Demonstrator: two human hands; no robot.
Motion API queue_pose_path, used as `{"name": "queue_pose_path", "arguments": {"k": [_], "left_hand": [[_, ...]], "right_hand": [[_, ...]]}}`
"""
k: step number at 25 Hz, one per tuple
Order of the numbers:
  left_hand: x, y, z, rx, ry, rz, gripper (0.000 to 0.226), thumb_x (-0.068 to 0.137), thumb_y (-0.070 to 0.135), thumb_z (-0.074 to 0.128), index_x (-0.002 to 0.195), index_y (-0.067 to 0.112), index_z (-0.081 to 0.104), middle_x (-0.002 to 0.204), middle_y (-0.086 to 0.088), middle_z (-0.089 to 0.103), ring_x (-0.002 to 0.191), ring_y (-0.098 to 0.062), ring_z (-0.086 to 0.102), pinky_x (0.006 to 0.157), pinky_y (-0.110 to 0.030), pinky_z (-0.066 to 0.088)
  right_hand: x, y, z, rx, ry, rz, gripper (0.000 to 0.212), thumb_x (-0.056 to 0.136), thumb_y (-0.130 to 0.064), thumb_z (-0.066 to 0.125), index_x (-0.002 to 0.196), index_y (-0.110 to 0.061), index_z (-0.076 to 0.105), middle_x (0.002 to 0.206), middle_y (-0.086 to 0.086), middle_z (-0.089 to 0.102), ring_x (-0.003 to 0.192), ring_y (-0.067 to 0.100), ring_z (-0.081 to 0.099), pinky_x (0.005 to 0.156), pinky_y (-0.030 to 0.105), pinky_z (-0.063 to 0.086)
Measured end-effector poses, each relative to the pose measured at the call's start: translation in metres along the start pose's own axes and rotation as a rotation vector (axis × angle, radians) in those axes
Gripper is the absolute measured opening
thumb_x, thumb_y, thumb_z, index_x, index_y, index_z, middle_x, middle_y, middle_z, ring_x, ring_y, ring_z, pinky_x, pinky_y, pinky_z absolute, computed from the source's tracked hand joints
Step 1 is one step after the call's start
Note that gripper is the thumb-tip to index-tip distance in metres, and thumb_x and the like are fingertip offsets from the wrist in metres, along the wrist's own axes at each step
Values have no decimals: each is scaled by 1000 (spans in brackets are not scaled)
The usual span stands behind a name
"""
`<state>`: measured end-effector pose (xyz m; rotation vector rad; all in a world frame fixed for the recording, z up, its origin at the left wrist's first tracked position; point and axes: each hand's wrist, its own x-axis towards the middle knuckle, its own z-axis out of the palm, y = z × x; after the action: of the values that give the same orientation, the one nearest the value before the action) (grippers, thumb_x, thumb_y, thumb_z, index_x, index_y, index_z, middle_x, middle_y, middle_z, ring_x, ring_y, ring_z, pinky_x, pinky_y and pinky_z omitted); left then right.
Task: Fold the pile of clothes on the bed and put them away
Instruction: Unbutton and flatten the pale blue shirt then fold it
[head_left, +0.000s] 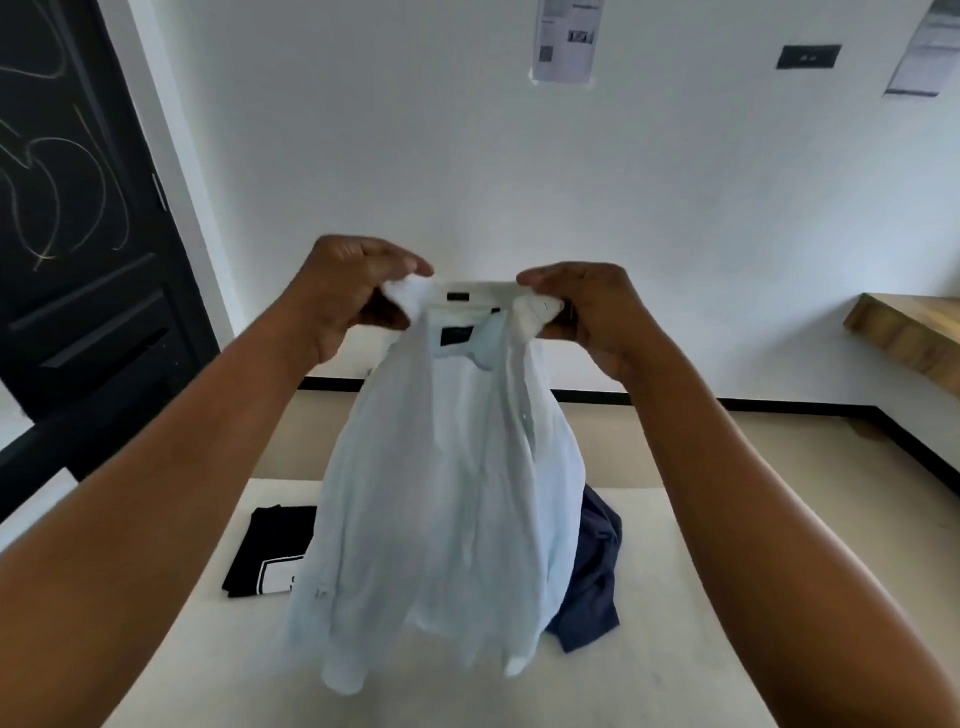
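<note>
Left grip (343, 293) and right grip (589, 309) both pinch the shirt (447, 493) by its collar, dangling it over the bed (701, 597); a folded black tee (270, 551) and a crumpled navy garment (595, 571) lie behind it.

A pale shirt (441, 493) hangs collar-up above the bed (727, 649).

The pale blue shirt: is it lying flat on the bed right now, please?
No: the left hand and right hand hold the pale blue shirt up by its collar over the bed.

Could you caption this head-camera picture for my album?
Left hand and right hand hold a pale shirt up by its collar above the bed.
</note>
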<state>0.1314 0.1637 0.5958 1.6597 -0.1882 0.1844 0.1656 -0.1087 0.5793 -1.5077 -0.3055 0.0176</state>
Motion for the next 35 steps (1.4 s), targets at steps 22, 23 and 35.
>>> {"name": "queue_pose_path", "arguments": {"k": [22, 23, 35], "left_hand": [[-22, 18, -29, 608, -510, -18, 39, 91, 32, 78, 89, -6, 71, 80, -18, 68, 69, -18, 59, 67, -31, 48], [-24, 16, -27, 597, -513, -35, 34, 90, 31, 79, 90, -2, 74, 87, -21, 73, 74, -19, 63, 71, -33, 51], [-33, 25, 3, 499, -561, 14, 46, 87, 42, 79, 97, -3, 74, 98, -27, 71, 83, -24, 69, 77, -36, 55]], "right_hand": [[-32, -10, 13, -293, -378, -122, 29, 93, -29, 71, 77, -6, 64, 74, 4, 56, 70, 13, 51, 66, 25, 41], [-34, -15, 16, -271, -422, -132, 28, 93, -27, 71, 77, -5, 63, 72, 2, 56, 67, 12, 51, 64, 23, 42], [-11, -16, 35, -542, -393, -246, 25, 86, -21, 84, 91, 2, 75, 92, 14, 76, 85, 19, 69, 81, 38, 55]]}}
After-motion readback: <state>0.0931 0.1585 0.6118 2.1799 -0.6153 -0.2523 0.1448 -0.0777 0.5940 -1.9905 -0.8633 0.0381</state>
